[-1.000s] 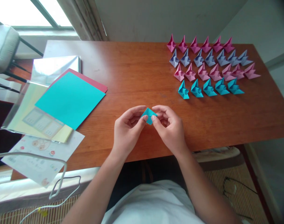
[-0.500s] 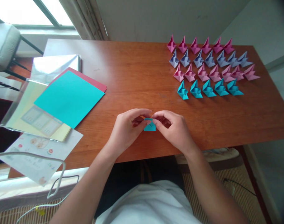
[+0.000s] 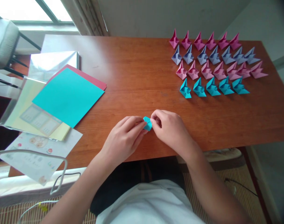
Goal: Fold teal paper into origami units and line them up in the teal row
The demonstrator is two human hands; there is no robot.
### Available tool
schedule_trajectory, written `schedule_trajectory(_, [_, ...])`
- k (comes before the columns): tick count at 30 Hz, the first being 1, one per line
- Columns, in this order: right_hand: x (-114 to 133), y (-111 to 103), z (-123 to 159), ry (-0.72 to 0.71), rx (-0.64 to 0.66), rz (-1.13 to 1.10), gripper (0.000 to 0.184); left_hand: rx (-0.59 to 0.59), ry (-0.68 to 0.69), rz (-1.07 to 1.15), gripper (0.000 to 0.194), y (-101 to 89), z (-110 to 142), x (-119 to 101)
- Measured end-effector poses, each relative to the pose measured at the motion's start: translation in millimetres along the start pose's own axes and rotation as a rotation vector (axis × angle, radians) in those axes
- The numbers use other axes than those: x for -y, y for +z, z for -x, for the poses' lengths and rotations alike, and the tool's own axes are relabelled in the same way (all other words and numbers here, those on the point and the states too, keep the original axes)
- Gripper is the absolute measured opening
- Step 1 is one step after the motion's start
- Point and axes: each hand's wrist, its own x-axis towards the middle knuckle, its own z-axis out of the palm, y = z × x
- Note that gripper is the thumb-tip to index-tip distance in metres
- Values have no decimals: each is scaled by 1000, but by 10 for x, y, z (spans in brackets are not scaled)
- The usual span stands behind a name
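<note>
- We are holding a small folded turquoise paper (image 3: pixel 147 123) between our two hands, near the front edge of the wooden surface (image 3: pixel 132 84).
- With our left hand (image 3: pixel 123 135) we are keeping the grip closed, thumb and fingers pinching the paper from its left side.
- With our right hand (image 3: pixel 171 126) we are bringing thumb and forefinger together at the paper's right edge; the grip seems to be pinching it there, though our fingertips are covering part of the folds and we cannot read them fully.
- Beyond our right hand we are seeing four rows of folded pieces standing on the surface: six magenta pieces (image 3: pixel 199 42) at the back, then seven lavender pieces (image 3: pixel 203 56), seven pink pieces (image 3: pixel 206 71) and, nearest us, five turquoise pieces (image 3: pixel 212 87).
- To our left we are having a large turquoise sheet (image 3: pixel 69 96) lying over a red sheet (image 3: pixel 90 77), whose edge is showing along the far side.
- Around these we are seeing a clear-wrapped pack (image 3: pixel 53 62) lying behind, a pale yellow pack (image 3: pixel 22 98) reaching out to the left, and a printed white sheet (image 3: pixel 48 152) lying closest to us.
</note>
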Motion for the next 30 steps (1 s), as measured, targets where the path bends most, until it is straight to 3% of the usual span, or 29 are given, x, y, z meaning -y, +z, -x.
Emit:
schedule_trajectory(6, [-42,-8,25,-55,-3,80,19,74,101,-23,15,60,21,57])
schedule_trajectory(9, [-139,-31,61,-185,-13,2,13,86,92,-26,19,62,30,72])
schedule_trajectory(13, [-247,-65,119,-353,29,-132,22,73,61,-2,20,69,48,71])
schedule_trajectory(19, [-301,-6,156,-384,10,-54,8,11,-12,-37,12,84,81,48])
schedule_trajectory(24, [-331,59,155,-396,-36,-76,18,-5,-79,-82,13,71,88,23])
schedule_trajectory(30, [-310,27,166,-345,-18,-110,9,40,-158,-64,16,47,23,-3])
